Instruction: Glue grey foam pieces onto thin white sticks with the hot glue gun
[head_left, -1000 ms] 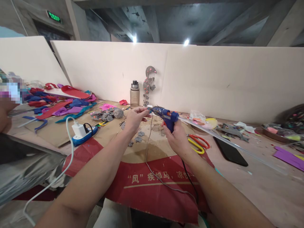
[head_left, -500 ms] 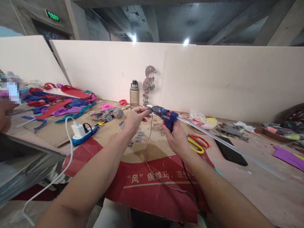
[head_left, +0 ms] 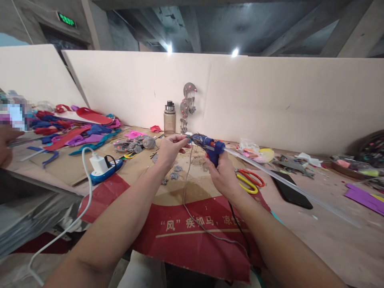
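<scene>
In the head view, my right hand (head_left: 223,174) is wrapped round the handle of a blue hot glue gun (head_left: 212,150). A long clear glue stick (head_left: 288,182) sticks out of its back end. The dark, grimy nozzle end points left at the fingertips of my left hand (head_left: 172,151). Those fingers are pinched on a strand of grey yarn (head_left: 187,180), which hangs down over the red cardboard (head_left: 198,244). Whether a small piece is also between them I cannot make out. Below lie several small grey flower shapes (head_left: 174,175).
Scissors (head_left: 250,182) and a black phone (head_left: 292,191) lie right. A blue power strip (head_left: 106,173) and coloured felt scraps (head_left: 75,130) are left. Behind stand a bottle (head_left: 169,120), a grey hanging ornament (head_left: 188,104) and a white panel (head_left: 270,100). Another person's hand (head_left: 6,144) shows far left.
</scene>
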`<action>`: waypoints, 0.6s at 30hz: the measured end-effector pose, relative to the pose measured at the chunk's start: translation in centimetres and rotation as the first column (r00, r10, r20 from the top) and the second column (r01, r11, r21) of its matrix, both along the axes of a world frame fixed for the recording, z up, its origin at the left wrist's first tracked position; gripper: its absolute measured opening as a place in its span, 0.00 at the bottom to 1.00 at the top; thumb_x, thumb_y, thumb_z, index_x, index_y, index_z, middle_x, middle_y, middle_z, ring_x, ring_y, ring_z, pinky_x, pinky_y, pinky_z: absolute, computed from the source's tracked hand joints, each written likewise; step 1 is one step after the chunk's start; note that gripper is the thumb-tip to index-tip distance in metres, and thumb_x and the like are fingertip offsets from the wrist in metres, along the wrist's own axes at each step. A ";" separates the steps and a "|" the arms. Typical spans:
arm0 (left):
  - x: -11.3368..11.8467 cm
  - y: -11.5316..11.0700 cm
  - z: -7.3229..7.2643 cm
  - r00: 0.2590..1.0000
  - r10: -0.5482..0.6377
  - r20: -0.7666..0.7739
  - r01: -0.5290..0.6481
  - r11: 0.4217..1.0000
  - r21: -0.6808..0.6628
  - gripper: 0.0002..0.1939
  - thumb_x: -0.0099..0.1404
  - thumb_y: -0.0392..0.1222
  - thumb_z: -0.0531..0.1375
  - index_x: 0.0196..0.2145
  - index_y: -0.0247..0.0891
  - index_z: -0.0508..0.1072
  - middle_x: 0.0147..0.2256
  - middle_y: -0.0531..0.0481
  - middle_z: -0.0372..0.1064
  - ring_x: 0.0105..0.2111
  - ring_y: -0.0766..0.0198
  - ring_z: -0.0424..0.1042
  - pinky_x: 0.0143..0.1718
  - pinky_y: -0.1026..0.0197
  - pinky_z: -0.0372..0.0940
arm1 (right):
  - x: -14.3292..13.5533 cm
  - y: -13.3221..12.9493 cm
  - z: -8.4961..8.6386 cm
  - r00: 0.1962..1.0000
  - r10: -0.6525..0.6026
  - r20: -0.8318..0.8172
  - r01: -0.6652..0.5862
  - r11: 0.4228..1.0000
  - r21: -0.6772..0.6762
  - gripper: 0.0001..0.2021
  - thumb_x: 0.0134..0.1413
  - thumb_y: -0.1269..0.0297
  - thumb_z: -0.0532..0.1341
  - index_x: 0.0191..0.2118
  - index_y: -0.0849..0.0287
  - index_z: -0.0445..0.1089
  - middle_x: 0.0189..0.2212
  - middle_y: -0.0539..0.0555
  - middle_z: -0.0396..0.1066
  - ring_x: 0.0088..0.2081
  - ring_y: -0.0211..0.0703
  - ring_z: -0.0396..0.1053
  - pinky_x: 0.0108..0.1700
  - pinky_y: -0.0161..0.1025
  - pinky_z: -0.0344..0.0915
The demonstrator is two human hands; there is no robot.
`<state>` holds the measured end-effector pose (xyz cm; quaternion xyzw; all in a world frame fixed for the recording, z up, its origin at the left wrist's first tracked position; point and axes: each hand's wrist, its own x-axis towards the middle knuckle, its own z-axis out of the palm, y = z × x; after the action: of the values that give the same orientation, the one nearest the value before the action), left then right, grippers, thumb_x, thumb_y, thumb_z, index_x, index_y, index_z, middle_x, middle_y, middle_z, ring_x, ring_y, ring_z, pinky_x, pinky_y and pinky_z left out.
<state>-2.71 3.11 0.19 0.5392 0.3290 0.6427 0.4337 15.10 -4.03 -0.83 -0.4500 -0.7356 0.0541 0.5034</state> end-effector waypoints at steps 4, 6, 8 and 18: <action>0.1 -0.2 0.2 1.000 0.020 0.003 -0.020 1.000 -0.007 0.15 0.49 0.47 0.69 0.30 0.33 0.75 0.27 0.48 0.73 0.26 0.65 0.74 0.22 0.67 0.59 | 0.0 0.0 0.0 1.000 -0.010 0.003 0.010 1.000 0.005 0.16 0.59 0.59 0.53 0.51 0.57 0.60 0.44 0.61 0.71 0.48 0.55 0.68 0.48 0.53 0.64; 0.0 -0.3 0.2 1.000 0.020 0.002 -0.020 1.000 -0.006 0.15 0.50 0.47 0.68 0.30 0.33 0.75 0.27 0.48 0.73 0.26 0.65 0.74 0.23 0.67 0.59 | 0.0 0.0 -0.1 1.000 -0.008 0.007 0.008 1.000 0.000 0.17 0.59 0.59 0.53 0.52 0.57 0.60 0.43 0.61 0.71 0.48 0.55 0.68 0.48 0.53 0.64; 0.0 -0.3 0.2 1.000 0.019 -0.003 -0.019 1.000 -0.004 0.16 0.49 0.48 0.68 0.31 0.33 0.75 0.27 0.47 0.73 0.27 0.64 0.74 0.23 0.67 0.59 | 0.0 0.1 -0.2 1.000 -0.009 0.008 0.009 1.000 -0.004 0.16 0.59 0.58 0.53 0.51 0.57 0.60 0.43 0.61 0.71 0.47 0.56 0.68 0.48 0.53 0.64; -0.2 -0.3 0.3 1.000 -0.008 0.016 0.008 1.000 0.005 0.17 0.49 0.48 0.69 0.32 0.33 0.76 0.30 0.47 0.75 0.29 0.64 0.75 0.23 0.68 0.59 | 0.1 0.1 -0.1 1.000 -0.023 0.015 0.024 1.000 -0.016 0.16 0.59 0.58 0.53 0.51 0.58 0.60 0.43 0.62 0.71 0.47 0.56 0.68 0.47 0.53 0.65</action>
<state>-2.88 2.84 0.52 0.5364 0.3215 0.6461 0.4376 15.18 -3.91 -0.92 -0.4630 -0.7337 0.0507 0.4947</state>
